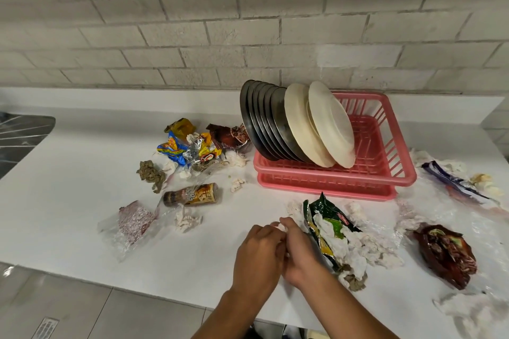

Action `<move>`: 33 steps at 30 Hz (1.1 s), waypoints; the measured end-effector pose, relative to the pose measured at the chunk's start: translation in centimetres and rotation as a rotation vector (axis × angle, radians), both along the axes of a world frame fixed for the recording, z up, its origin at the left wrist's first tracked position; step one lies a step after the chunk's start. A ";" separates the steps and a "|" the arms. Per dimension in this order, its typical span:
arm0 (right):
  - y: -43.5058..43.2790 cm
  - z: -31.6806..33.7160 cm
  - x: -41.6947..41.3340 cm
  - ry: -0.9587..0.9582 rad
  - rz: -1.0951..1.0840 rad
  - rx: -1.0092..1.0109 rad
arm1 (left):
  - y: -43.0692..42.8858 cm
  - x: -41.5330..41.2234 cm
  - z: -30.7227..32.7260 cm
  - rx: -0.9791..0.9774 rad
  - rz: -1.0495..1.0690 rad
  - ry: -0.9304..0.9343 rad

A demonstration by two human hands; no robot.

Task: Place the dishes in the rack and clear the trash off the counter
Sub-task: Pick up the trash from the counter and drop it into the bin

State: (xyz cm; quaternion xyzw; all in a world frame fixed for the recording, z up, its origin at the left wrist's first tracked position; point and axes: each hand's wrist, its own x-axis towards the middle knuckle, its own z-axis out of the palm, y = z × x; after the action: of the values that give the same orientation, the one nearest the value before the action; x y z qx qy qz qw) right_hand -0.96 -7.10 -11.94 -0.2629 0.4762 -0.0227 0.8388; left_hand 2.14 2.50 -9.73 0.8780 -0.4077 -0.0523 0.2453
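Note:
A pink rack (380,173) stands at the back of the white counter (82,173). Several steel plates (264,124) and two cream plates (327,124) lean in it. Near the front edge my left hand (257,250) and my right hand (298,253) are pressed together, pinching a small crumpled white tissue (281,226). Right beside my right hand lies a green snack wrapper (327,226) stuffed with white tissues (363,250). Which hand carries the tissue is hard to tell; both touch it.
A heap of colourful wrappers (190,146) lies left of the rack, with a brown can (192,195) and clear plastic bags (129,226) nearer. A dark red wrapper (446,253) and purple wrapper (451,180) lie right. A sink (19,135) is far left.

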 end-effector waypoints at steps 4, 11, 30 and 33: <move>0.3 -0.2 -0.1 0.041 0.083 -0.118 | 0.7 -1.3 0.0 0.106 -0.083 -0.176; 1.4 -0.9 -0.1 0.055 0.029 -0.282 | 3.2 -1.7 -0.6 -0.067 -0.013 0.237; 5.6 0.0 -4.5 0.035 0.017 -0.248 | 12.3 5.1 -2.4 -0.303 0.246 0.552; 7.3 -0.1 -5.6 0.044 -0.029 -0.272 | 12.3 4.5 -4.1 -0.127 0.173 0.538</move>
State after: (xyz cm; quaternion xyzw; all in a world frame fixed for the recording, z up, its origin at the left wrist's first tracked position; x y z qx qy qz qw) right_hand -6.60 0.17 -12.04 -0.3678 0.4906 -0.0937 0.7843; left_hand 6.59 14.80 -13.79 0.8469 -0.2541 -0.2365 0.4027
